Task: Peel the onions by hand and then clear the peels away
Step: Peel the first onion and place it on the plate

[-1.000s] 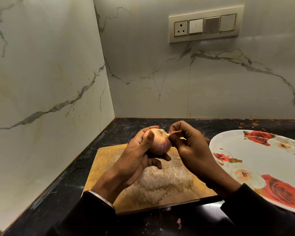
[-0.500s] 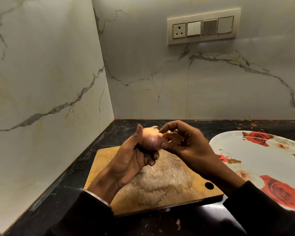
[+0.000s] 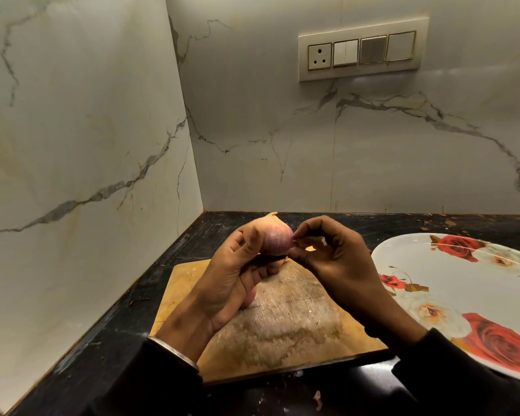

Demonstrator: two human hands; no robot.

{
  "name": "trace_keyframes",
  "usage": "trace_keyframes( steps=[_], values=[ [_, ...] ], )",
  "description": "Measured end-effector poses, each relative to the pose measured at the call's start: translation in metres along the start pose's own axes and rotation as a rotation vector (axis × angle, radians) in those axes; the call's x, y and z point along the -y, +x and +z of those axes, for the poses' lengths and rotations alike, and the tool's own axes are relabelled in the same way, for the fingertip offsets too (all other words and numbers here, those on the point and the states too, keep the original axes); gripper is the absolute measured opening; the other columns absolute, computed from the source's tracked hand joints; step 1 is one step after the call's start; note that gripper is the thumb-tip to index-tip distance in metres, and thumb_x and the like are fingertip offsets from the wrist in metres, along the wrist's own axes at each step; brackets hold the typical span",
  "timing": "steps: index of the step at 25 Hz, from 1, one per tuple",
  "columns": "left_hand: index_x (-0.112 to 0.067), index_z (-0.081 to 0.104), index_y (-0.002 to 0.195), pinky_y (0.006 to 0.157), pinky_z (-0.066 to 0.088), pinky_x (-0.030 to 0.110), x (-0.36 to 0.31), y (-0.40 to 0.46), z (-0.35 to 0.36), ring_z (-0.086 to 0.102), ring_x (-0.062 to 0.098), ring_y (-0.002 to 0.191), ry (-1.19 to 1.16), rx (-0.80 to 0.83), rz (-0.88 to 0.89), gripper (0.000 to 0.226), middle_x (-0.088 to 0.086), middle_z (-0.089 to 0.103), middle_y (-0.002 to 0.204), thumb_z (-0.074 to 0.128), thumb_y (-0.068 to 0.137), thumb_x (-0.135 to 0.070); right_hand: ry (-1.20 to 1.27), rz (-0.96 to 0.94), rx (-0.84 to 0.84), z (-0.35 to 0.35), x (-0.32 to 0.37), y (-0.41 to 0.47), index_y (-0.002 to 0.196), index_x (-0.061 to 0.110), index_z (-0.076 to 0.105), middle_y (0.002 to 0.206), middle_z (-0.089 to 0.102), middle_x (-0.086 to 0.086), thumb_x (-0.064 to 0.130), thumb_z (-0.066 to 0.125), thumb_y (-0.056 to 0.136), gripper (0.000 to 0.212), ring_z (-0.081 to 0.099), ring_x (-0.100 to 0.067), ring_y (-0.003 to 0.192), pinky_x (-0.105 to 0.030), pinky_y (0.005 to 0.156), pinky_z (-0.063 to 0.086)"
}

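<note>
Since half a second ago the onion point(image 3: 275, 240) has been turned in the grip, so that its pointed end is now seen up and to the back, and the smear of motion is gone. At the left, the onion is held above the board point(image 3: 282, 319) by the left hand point(image 3: 237, 274), thumb laid across its near side and fingers curled beneath. Just to its right, the right hand point(image 3: 336, 259) is brought against the onion's side, with thumb and forefinger closed in a pinch on what seems a small flap of skin; the flap itself is too small to be made out surely. Further right a flowered plate point(image 3: 451, 274) is set on the counter point(image 3: 357, 222), apart from both hands. The peeling step is judged to be in hand, with much skin left. A firm pinch and a pull along the bulb are called for next, the onion being steadied meanwhile.
</note>
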State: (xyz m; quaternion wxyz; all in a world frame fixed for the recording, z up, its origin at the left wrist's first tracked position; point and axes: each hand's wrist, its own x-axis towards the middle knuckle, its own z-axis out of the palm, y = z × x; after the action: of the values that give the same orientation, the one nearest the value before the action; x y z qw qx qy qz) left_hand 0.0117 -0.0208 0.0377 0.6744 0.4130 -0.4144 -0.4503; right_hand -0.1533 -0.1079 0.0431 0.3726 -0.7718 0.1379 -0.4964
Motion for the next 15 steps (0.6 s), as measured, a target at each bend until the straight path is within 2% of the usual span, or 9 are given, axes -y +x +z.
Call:
trace_keyframes(
  steps=[2, 6, 10, 13, 15],
  values=[
    [-0.003, 0.058, 0.131, 0.100, 0.048, 0.046, 0.000, -0.001, 0.003, 0.063, 0.036, 0.113, -0.020, -0.015, 0.012, 0.081, 0.025, 0.063, 0.127, 0.081, 0.071, -0.051, 0.034, 0.023, -0.012, 0.000, -0.001, 0.000, 0.093, 0.012, 0.067, 0.087, 0.069, 0.005, -0.002, 0.074, 0.081, 0.020, 0.068, -0.009, 0.087, -0.019, 0.073, 0.054],
    [0.000, 0.059, 0.127, 0.097, 0.054, 0.043, 0.000, -0.001, 0.009, 0.066, 0.037, 0.111, -0.067, -0.071, -0.001, 0.058, 0.023, 0.067, 0.121, 0.060, 0.083, -0.038, 0.034, 0.023, 0.012, 0.000, -0.002, 0.001, 0.093, 0.012, 0.067, 0.084, 0.068, 0.005, -0.004, 0.071, 0.083, 0.019, 0.066, -0.007, 0.082, -0.017, 0.070, 0.051],
    [-0.007, 0.063, 0.122, 0.100, 0.052, 0.044, -0.001, 0.000, 0.012, 0.065, 0.033, 0.111, -0.061, -0.115, 0.034, 0.053, 0.021, 0.068, 0.121, 0.056, 0.082, -0.041, -0.026, 0.021, 0.074, 0.001, -0.005, -0.001, 0.091, 0.014, 0.067, 0.082, 0.067, 0.008, -0.005, 0.070, 0.084, 0.020, 0.065, -0.007, 0.081, -0.016, 0.071, 0.050],
    [-0.012, 0.066, 0.116, 0.090, 0.055, 0.033, -0.002, 0.000, 0.012, 0.066, 0.022, 0.101, -0.054, -0.123, 0.062, 0.046, 0.010, 0.074, 0.107, 0.052, 0.083, -0.041, -0.136, 0.048, 0.155, 0.004, -0.010, -0.004, 0.088, 0.017, 0.066, 0.079, 0.066, 0.012, -0.003, 0.070, 0.084, 0.020, 0.064, -0.005, 0.079, -0.014, 0.070, 0.048],
    [-0.009, 0.065, 0.117, 0.089, 0.053, 0.037, -0.003, 0.000, 0.014, 0.062, 0.028, 0.099, -0.047, -0.119, 0.068, 0.047, 0.013, 0.073, 0.104, 0.052, 0.084, -0.040, -0.226, 0.041, 0.219, 0.007, -0.015, -0.006, 0.088, 0.021, 0.065, 0.082, 0.065, 0.014, 0.000, 0.070, 0.086, 0.021, 0.063, -0.004, 0.081, -0.013, 0.070, 0.047]
  ],
)
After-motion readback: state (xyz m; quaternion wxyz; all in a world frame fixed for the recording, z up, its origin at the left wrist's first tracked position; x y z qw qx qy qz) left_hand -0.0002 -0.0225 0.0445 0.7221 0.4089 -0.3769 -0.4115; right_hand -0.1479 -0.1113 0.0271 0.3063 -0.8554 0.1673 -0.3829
